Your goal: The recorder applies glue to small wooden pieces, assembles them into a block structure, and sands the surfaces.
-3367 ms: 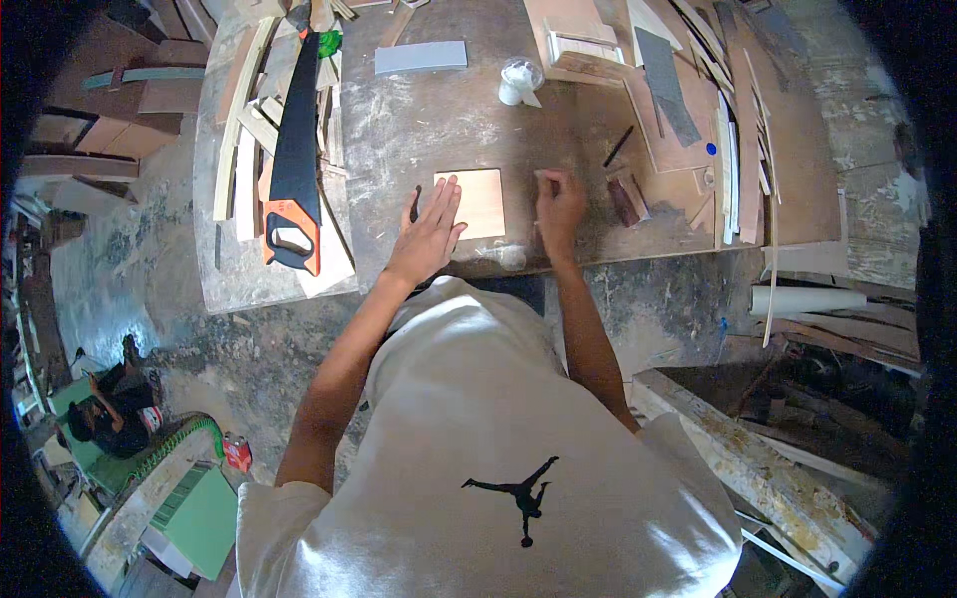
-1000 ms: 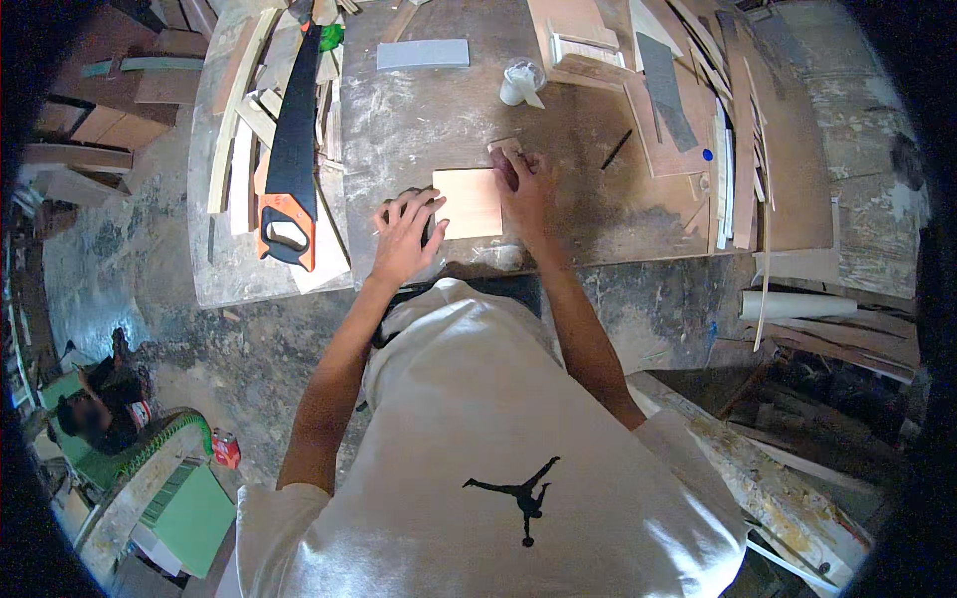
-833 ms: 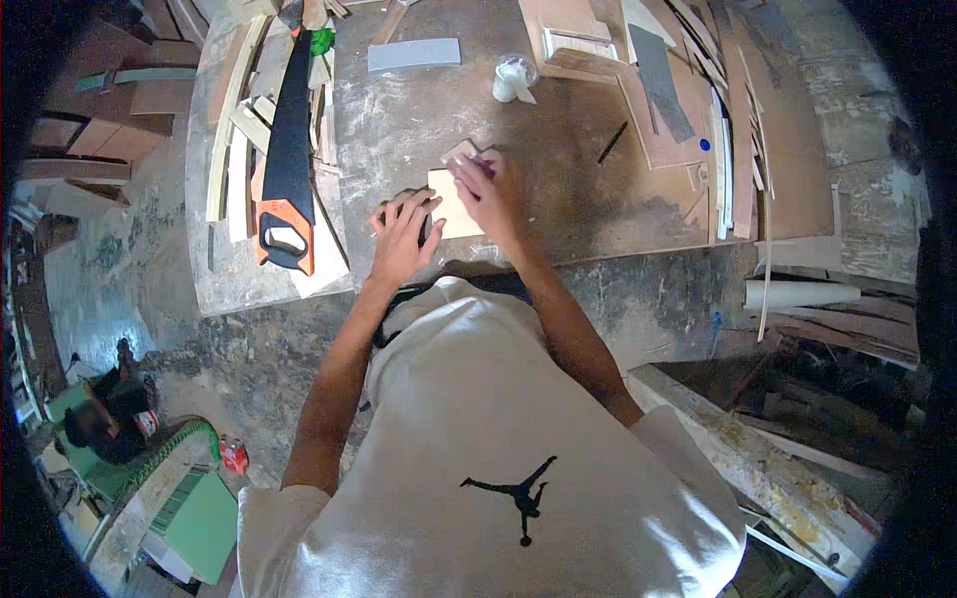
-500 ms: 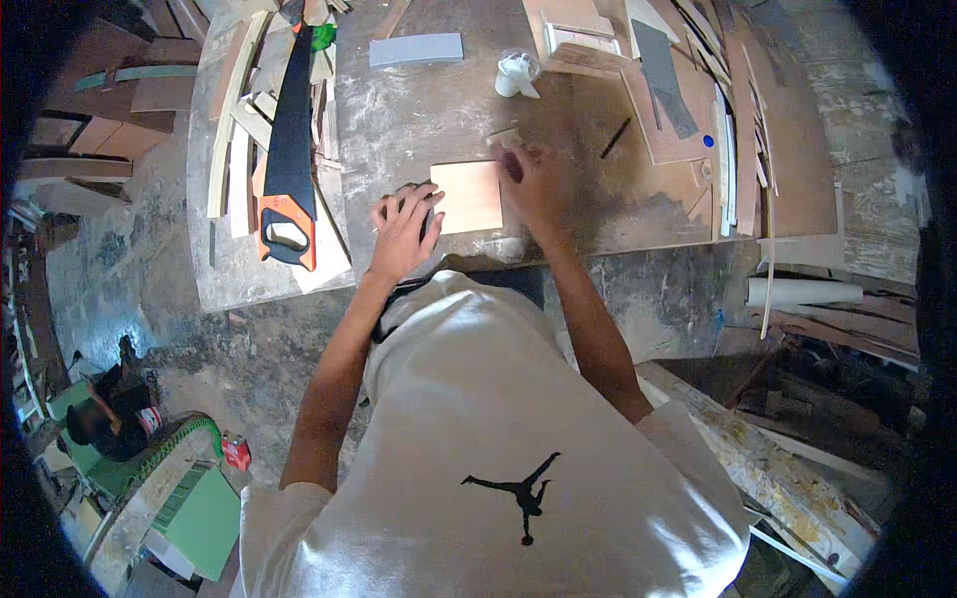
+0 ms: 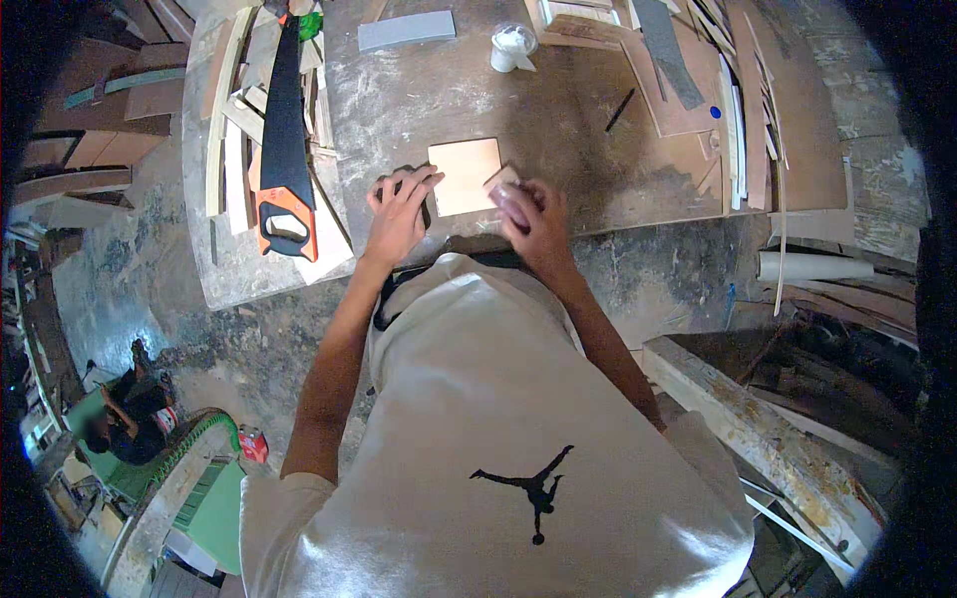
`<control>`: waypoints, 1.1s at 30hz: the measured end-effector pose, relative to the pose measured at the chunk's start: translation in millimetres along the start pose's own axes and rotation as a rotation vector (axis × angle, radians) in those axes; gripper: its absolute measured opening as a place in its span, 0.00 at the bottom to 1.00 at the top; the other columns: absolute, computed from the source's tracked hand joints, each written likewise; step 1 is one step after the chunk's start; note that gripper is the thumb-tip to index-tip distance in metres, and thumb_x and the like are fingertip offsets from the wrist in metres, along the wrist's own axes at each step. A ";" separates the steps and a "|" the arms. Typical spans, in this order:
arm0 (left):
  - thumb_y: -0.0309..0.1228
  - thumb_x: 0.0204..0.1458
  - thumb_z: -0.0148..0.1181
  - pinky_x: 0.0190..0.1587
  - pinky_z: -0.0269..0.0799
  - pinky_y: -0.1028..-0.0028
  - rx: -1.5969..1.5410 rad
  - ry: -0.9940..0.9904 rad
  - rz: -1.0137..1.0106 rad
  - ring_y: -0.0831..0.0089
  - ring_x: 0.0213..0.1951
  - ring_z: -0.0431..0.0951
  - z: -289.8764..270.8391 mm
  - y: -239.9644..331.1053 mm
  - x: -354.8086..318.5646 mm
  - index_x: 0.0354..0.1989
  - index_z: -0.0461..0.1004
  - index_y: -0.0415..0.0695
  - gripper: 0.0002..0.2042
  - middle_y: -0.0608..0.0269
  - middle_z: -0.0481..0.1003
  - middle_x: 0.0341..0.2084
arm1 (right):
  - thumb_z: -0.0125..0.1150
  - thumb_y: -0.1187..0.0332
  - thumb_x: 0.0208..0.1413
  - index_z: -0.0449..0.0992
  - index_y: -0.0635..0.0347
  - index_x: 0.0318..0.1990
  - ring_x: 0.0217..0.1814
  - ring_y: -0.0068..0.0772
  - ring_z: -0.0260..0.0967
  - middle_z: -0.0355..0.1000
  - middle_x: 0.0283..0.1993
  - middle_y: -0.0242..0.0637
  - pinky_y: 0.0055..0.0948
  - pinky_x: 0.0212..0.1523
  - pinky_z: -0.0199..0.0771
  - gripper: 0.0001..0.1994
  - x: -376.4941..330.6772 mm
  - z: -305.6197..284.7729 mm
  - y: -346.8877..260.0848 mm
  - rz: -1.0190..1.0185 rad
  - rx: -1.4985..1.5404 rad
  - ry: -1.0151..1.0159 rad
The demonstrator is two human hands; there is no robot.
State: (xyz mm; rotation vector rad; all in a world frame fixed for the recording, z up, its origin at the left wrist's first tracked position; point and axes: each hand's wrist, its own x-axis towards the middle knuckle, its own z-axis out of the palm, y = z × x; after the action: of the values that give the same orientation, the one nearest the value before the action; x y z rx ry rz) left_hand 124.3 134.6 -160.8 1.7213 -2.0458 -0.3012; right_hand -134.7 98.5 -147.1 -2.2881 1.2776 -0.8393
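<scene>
A small pale wooden board (image 5: 465, 177) lies flat on the worn workbench (image 5: 399, 110) in front of me. At its left edge rests my left hand (image 5: 401, 214), fingers apart and bent, the fingertips touching the board. My right hand (image 5: 543, 221) is closed round a small reddish-brown block (image 5: 513, 202) with a pale end, which looks like a sanding block. That block sits against the board's right edge, tilted. How far the block extends under my fingers is hidden.
To the left, a handsaw (image 5: 286, 149) with an orange handle lies on wood strips (image 5: 231, 130). Beyond the board are a grey strip (image 5: 407, 31), a plastic cup (image 5: 511, 47) and a dark pencil-like stick (image 5: 619, 110). A person (image 5: 135, 424) sits at lower left.
My right hand has come nearer to me with the block, from the board's far right corner down along its right edge. My left hand stays at the left edge.
</scene>
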 end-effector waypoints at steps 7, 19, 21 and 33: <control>0.17 0.47 0.53 0.64 0.49 0.56 -0.172 -0.051 -0.063 0.60 0.58 0.67 -14.6 -6.8 8.3 0.74 0.55 0.54 0.41 0.72 0.74 0.58 | 0.72 0.70 0.45 0.79 0.54 0.46 0.54 0.48 0.64 0.67 0.53 0.42 0.45 0.54 0.66 0.18 38.8 18.6 -25.7 -0.163 -0.001 -0.089; 0.23 0.51 0.54 0.63 0.58 0.57 -0.220 -0.079 0.094 0.58 0.59 0.69 -15.1 30.4 -15.5 0.55 0.73 0.42 0.20 0.57 0.72 0.53 | 0.73 0.74 0.42 0.79 0.50 0.53 0.57 0.46 0.66 0.67 0.55 0.41 0.42 0.59 0.68 0.26 53.6 2.3 17.8 -0.035 0.156 -0.036; 0.25 0.51 0.55 0.64 0.59 0.60 -0.191 -0.102 0.215 0.61 0.61 0.69 -16.7 37.1 -20.2 0.53 0.74 0.40 0.19 0.57 0.71 0.56 | 0.72 0.73 0.44 0.79 0.47 0.54 0.58 0.46 0.65 0.68 0.55 0.40 0.42 0.60 0.67 0.25 62.9 3.8 27.6 0.029 0.047 -0.019; 0.28 0.54 0.52 0.67 0.57 0.61 0.027 -0.222 0.256 0.62 0.66 0.65 -25.3 60.9 -23.3 0.56 0.73 0.39 0.20 0.53 0.68 0.63 | 0.70 0.63 0.51 0.74 0.49 0.60 0.63 0.44 0.64 0.69 0.60 0.37 0.41 0.63 0.63 0.26 114.4 32.9 4.8 -0.257 -0.006 -0.251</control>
State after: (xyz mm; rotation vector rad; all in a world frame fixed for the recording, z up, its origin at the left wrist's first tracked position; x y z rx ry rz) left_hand 85.6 172.3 -116.3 1.4740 -2.4095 -0.3973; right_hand -69.4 -0.8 -138.8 -2.5037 0.8927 -0.6016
